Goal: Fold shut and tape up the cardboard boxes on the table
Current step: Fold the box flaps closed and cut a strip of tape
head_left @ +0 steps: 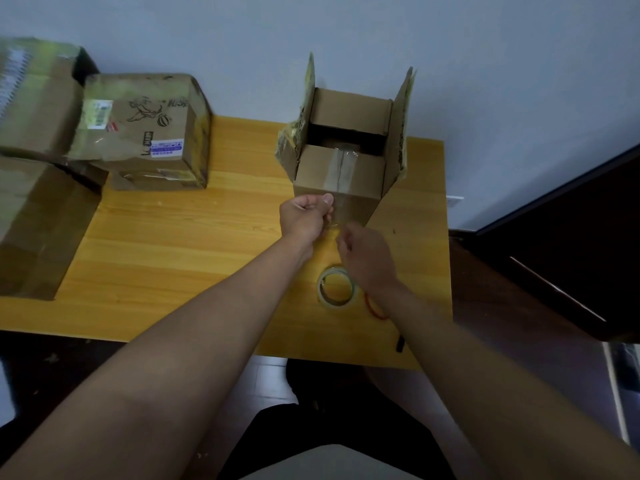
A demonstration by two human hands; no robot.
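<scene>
An open cardboard box [346, 188] stands at the back middle of the wooden table [180, 237], its two side flaps upright and its two short flaps folded inward. A clear tape strip runs over the near flap and down the front wall. My left hand [306, 220] pinches a piece of clear tape [334, 226] against the box's front. Just right of it, my right hand [367, 258] holds the same piece with curled fingers. A roll of clear tape [337, 287] lies flat on the table under my right wrist.
Several closed, taped cardboard boxes [145, 129] crowd the table's left side, one large one [38, 226] at the left edge. A red band [375, 308] circles my right wrist. Dark furniture [554, 258] stands to the right. A pale wall rises behind.
</scene>
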